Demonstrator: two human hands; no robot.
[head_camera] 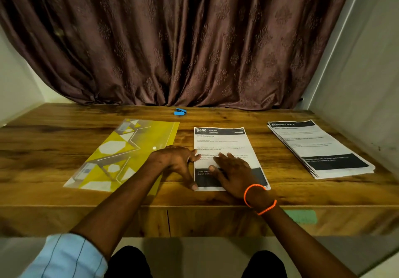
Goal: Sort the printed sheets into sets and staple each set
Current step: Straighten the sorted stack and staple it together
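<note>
A white printed sheet with black header and footer bands (pixel 226 148) lies centred on the wooden table (pixel 54 135). The right hand (pixel 232 173) presses it flat, fingers spread; the left hand (pixel 176 159) touches its left edge, fingers loosely spread. Right of it waits a thick stack of printed sheets (pixel 319 148); beyond it, the small blue stapler (pixel 180 112) sits untouched. Sorting seems barely begun.

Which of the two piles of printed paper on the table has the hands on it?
The middle pile, headed KITCHEN: both the left hand and right hand rest on it. The thicker right pile, headed DRESSING TABLE, lies untouched.
</note>
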